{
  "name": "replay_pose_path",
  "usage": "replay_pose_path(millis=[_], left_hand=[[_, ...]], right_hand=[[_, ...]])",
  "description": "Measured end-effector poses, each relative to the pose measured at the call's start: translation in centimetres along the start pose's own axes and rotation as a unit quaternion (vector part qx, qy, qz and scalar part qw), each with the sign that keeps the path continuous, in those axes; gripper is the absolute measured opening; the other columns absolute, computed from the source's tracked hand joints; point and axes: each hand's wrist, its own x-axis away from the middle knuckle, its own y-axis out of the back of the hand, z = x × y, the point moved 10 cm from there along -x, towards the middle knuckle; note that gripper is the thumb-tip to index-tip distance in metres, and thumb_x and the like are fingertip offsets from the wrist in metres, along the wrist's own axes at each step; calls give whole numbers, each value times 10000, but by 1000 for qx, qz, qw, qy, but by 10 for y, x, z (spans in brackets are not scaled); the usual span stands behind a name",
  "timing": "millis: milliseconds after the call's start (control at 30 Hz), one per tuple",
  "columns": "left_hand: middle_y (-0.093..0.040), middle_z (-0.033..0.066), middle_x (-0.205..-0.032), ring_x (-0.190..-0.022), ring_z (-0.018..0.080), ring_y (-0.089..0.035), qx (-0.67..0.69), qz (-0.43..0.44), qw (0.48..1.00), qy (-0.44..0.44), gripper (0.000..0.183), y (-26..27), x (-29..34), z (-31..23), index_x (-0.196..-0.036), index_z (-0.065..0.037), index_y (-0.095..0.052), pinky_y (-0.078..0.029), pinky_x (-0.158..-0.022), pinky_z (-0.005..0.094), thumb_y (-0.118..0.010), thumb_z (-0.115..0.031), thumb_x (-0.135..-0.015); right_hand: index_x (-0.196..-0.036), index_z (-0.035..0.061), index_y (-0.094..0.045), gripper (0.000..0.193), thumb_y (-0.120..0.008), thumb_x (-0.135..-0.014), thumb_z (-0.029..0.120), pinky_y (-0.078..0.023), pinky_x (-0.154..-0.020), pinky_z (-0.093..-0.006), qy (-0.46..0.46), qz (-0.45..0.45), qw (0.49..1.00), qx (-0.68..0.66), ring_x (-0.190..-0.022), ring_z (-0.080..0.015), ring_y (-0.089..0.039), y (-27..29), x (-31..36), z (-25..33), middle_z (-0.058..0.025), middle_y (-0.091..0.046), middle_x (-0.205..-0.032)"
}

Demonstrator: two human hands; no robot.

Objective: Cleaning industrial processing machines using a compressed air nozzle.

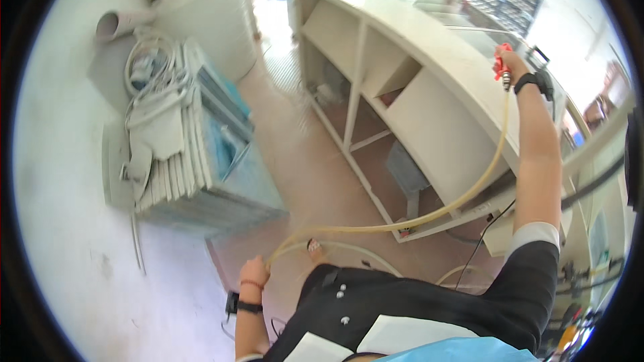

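My right hand (515, 64) is stretched out to the far right, its fingers wrapped round a red air blow gun (506, 48) with a metal fitting. From that fitting a yellowish, see-through hose (429, 216) hangs in a long curve down and to the left. At its other end my left hand (253, 272), low on the left, is closed round the hose near the floor. More of the pale hose (349, 246) loops on the floor beside my left hand. The gun is held above the near side of a white counter.
A white counter (429, 33) with open shelves (355, 80) curves along the right, a grey bin (407, 166) in its lower bay. At left lean several stacked panels (178, 167) topped by coiled white tubing (157, 60). A thin black cable (481, 240) hangs near my right arm.
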Motion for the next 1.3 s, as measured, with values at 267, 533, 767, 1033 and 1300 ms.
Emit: replay_pose_path(millis=[267, 533, 767, 1033, 1300], left_hand=[[-623, 209, -845, -819, 366, -599, 92, 13, 995, -37, 294, 26, -99, -20, -989, -91, -590, -485, -716, 454, -593, -292, -774], [-639, 161, -855, -814, 340, -604, 105, 58, 991, -57, 291, 33, -177, -61, -990, -116, -623, -484, -720, 422, -623, -293, -759], [-634, 169, -869, -828, 350, -596, 145, 68, 981, -109, 272, 96, -301, -157, -985, -96, -619, -472, -736, 426, -568, -293, -805], [-607, 184, -737, -723, 387, -578, 173, -61, 927, -327, 339, 282, -423, -353, -882, -67, -572, -463, -627, 456, -456, -385, -871], [-595, 176, -644, -641, 368, -586, 68, -148, 915, -368, 371, 395, -531, -393, -824, -81, -544, -462, -571, 458, -430, -430, -876]], right_hand=[[-950, 54, -492, 530, -668, -720, 498, -533, -632, -324, -30, 115, 985, 123, -632, -150, -547, -207, -94, 14, -50, -500, -763], [-1065, -20, -479, 719, -716, -657, 523, -529, -730, -263, 61, 176, 979, 86, -798, -158, -548, -330, -141, 88, -67, -488, -898], [-1071, 39, -512, 691, -697, -654, 558, -511, -749, -266, 98, 199, 965, 141, -832, -164, -543, -359, -251, 172, -74, -502, -924], [-1003, 21, -546, 623, -671, -694, 548, -504, -648, -270, 166, 188, 960, 124, -762, -140, -540, -415, -336, 200, -29, -536, -885], [-783, 19, -514, 527, -580, -769, 543, -372, -330, -245, 129, 224, 878, 402, -392, -142, -518, -503, -396, 166, -61, -533, -571]])
